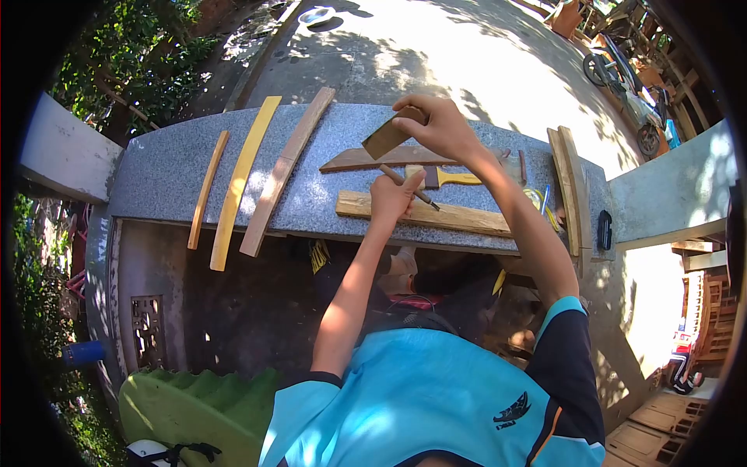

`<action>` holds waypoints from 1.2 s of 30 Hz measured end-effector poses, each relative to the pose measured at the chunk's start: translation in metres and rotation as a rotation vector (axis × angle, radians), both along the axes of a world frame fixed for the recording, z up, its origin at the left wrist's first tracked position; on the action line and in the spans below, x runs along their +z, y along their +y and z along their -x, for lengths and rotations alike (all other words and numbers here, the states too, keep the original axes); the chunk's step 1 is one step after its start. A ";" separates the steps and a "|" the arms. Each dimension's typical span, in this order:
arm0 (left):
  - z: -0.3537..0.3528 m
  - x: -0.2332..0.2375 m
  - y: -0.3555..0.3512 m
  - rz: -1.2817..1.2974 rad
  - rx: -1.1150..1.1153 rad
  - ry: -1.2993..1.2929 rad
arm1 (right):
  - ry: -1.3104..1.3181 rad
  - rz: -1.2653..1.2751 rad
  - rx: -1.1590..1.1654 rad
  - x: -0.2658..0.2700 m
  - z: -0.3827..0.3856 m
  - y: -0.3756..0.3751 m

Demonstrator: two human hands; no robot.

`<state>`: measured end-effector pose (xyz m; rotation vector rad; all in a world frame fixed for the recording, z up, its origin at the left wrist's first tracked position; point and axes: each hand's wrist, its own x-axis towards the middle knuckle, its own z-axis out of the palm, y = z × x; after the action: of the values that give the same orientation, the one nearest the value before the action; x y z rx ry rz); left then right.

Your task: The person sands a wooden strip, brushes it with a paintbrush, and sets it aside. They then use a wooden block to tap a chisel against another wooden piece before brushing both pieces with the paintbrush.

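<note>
My left hand (391, 198) is closed round a thin dark stick-like tool (424, 198), which slants down to the right above the granite table. Raised over the table, my right hand (440, 128) pinches a flat brownish-green rectangular piece (387, 138) by its upper end. The two held things do not touch. Beneath the hands lie a dark wooden piece (354, 159) with a slanted end, a brush with a yellow handle (459, 178) and a rough wooden plank (467, 219) along the near edge.
Three strips, a narrow one (208, 189), a yellow one (245, 183) and a brown one (288, 171), lie on the left of the granite table (163, 175). More planks (572, 191) and a black object (604, 230) are at right. A motorbike (634, 93) stands beyond.
</note>
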<state>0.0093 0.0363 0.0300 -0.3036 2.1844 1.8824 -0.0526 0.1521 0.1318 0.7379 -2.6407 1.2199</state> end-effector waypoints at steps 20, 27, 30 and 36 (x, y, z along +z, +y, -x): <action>-0.022 -0.022 0.015 -0.055 0.047 0.344 | 0.060 -0.079 0.071 -0.009 0.016 0.010; -0.021 -0.021 0.010 -0.023 0.012 0.359 | 0.152 0.000 0.039 -0.016 0.023 0.004; -0.020 -0.020 0.012 -0.017 0.013 0.351 | 0.029 -0.056 0.094 -0.005 0.020 0.001; -0.019 -0.021 0.011 -0.061 0.023 0.300 | -0.206 -0.090 0.115 0.004 0.027 -0.001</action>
<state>0.0287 0.0472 0.0089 -0.0349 2.3090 2.1204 -0.0800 0.1506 0.1359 0.8304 -2.8715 1.2770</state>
